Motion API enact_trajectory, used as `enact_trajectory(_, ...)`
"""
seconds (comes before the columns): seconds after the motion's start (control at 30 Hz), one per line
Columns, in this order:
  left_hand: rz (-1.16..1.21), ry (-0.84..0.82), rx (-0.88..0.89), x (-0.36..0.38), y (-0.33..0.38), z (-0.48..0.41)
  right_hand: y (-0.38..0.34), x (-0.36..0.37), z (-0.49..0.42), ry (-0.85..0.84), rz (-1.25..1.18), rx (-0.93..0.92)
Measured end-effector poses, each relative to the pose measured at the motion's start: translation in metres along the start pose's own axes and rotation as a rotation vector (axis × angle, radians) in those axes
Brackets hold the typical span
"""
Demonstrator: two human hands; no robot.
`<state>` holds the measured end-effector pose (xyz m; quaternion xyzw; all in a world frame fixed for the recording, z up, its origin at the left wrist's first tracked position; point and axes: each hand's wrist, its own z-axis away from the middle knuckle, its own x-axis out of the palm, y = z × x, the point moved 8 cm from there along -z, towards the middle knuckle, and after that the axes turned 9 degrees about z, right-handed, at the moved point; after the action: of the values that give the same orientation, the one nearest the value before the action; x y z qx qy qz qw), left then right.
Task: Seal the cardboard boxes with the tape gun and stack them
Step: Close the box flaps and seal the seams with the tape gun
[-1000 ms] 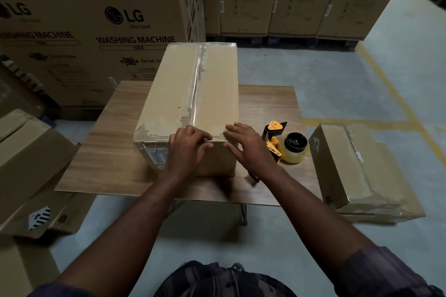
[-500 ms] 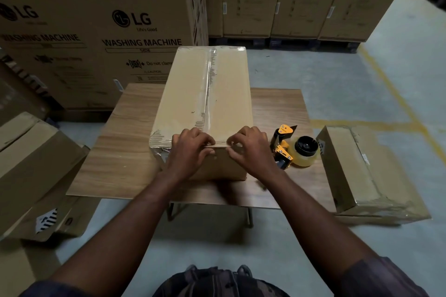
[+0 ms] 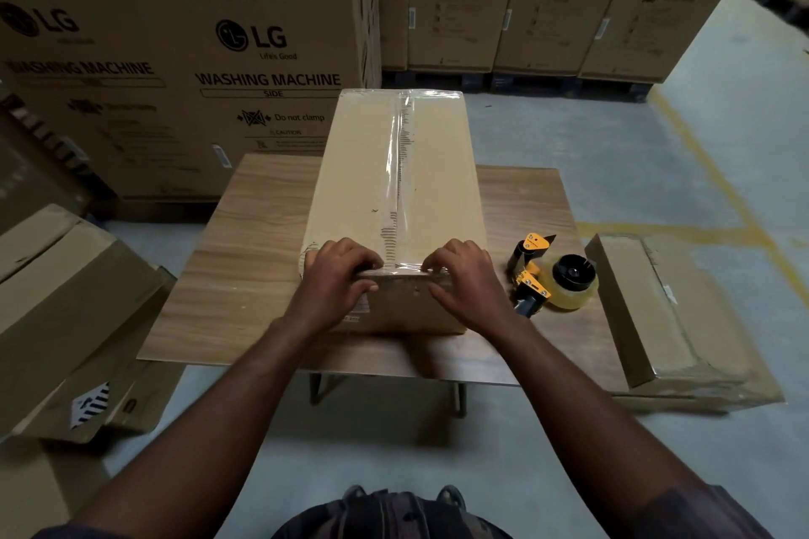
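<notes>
Wood-grain table (image 3: 245,258) on a grey concrete floor (image 3: 591,123), with a yellow line (image 3: 709,188) painted on the right. Washing machine cartons (image 3: 197,57) wall off the back. The box (image 3: 363,171) lies lengthwise mid-table, with clear tape (image 3: 400,171) along its top seam. I see the left hand (image 3: 339,280) and right hand (image 3: 466,280) both gripping its near top edge, fingers (image 3: 350,252) curled over the top and thumbs on the front face. The tape gun (image 3: 551,280) lies on the table just right of the box, untouched. A second box (image 3: 665,311) sits lower, right of the table. Loose cardboard (image 3: 65,298) is piled at left.
</notes>
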<state>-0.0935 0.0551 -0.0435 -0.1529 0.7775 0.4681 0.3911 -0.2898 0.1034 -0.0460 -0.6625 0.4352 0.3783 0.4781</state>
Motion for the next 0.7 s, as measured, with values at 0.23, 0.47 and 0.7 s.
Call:
enact_trajectory(0.23,-0.038,0.064,0.021,-0.033,-0.015,0.009,-0.048,0.001,-0.022,-0.027,0.074,-0.052)
enact_trajectory(0.47,0.067,0.067,-0.081,-0.047,-0.051,0.026,-0.048,0.02,-0.019,-0.01,0.033,0.039)
enact_trajectory(0.7,0.309,0.128,-0.15,-0.057,-0.059,0.03,-0.1,0.033,-0.044,-0.09,-0.004,-0.021)
